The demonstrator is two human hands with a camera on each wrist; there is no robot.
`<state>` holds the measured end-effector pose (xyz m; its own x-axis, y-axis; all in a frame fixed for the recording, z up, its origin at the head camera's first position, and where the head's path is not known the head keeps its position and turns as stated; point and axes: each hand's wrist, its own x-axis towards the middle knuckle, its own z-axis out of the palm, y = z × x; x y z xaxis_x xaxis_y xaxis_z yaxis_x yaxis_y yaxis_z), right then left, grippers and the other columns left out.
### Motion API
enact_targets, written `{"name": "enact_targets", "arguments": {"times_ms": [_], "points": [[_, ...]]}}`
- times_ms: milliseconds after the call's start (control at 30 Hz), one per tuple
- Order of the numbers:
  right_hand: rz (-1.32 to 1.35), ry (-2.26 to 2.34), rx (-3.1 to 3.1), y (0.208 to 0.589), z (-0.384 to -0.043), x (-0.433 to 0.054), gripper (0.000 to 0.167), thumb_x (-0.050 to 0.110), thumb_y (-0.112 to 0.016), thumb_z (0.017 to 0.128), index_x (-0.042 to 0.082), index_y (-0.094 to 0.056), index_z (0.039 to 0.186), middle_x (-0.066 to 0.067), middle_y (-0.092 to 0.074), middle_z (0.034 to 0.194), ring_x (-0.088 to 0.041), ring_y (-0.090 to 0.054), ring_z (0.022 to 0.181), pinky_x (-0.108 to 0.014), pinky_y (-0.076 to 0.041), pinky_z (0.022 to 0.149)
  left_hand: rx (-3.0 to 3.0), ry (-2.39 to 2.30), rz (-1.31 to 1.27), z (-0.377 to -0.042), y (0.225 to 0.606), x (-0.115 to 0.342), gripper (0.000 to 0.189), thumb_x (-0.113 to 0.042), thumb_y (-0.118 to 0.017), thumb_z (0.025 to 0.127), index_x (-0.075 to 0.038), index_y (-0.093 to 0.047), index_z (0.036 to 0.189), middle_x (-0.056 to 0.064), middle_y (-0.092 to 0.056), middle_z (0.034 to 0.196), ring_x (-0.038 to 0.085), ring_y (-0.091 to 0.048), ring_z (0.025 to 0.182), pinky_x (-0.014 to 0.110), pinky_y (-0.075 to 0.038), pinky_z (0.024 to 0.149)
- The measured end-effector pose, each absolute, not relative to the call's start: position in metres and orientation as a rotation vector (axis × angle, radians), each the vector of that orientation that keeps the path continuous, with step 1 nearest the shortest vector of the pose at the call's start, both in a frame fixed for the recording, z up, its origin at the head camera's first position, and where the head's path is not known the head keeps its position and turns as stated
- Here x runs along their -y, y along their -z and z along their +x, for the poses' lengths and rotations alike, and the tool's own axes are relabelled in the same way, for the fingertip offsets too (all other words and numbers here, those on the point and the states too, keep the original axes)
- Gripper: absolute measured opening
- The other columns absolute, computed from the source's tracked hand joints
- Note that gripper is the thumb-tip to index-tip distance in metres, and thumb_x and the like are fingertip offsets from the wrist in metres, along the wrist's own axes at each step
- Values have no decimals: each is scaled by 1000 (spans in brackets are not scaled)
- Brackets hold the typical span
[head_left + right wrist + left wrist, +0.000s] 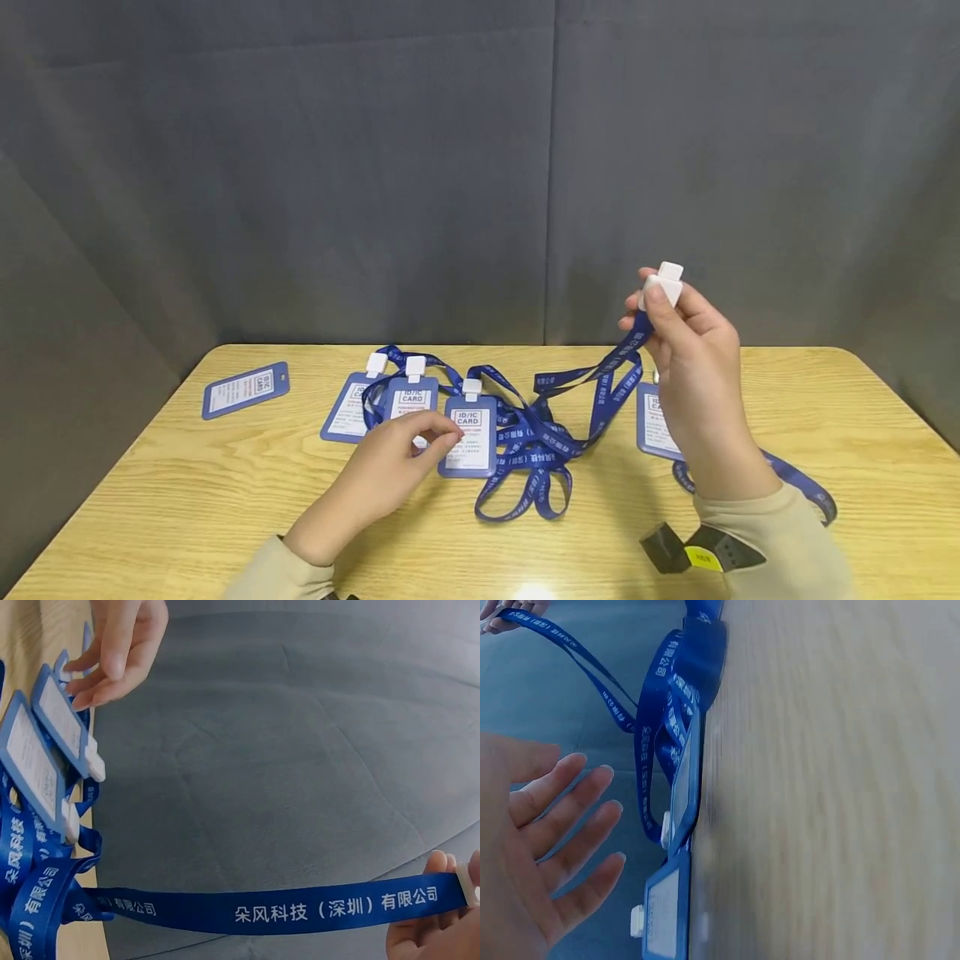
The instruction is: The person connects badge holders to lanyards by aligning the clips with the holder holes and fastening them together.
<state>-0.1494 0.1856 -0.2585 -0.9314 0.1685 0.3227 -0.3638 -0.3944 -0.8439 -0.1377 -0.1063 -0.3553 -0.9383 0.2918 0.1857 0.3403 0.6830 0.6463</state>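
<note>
High over the table's right half, my right hand (701, 367) pinches the white clip (663, 292) of a blue lanyard (621, 354) between thumb and fingers. The strap slopes down left from it into a tangle of lanyards (536, 450). My left hand (401, 462) hovers in front of the badge holders, its fingers relaxed and holding nothing; the left wrist view shows that hand (562, 840) with fingers spread. Beyond it lie three blue badge holders with white clips: a left one (343, 408), a middle one (412, 396) and a right one (468, 437).
A single badge holder (246, 390) without a strap lies at the table's far left. Another badge holder (656, 421) is partly hidden behind my right hand, with a blue strap (802, 483) curving out to its right. Dark cloth (450, 183) hangs behind the wooden table (187, 500).
</note>
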Motion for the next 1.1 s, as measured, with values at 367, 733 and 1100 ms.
{"name": "enact_targets", "arguments": {"times_ms": [367,733,1100], "points": [[263,-2278,1591,263,-151,-183,22,20,-65,97,6,-67,114,-2,-68,89,-14,-65,80,-23,-51,85,2745,916,-530,-152,352,137,22,-19,-65,98,-17,-66,120,-5,-67,113,16,-61,104,42,-49,86],[263,-2279,1603,263,-151,-184,21,20,-66,97,7,-68,113,-3,-68,90,-15,-65,81,-24,-51,87,2693,741,-377,-181,355,190,30,-14,-64,96,-12,-62,126,10,-62,127,32,-53,121,55,-42,97],[289,-2252,1654,262,-151,-180,21,20,-64,98,8,-67,114,-2,-68,91,-13,-65,80,-24,-50,88,2824,669,-250,-199,359,238,31,-17,-59,99,-6,-61,127,19,-61,126,40,-54,117,60,-42,91]]}}
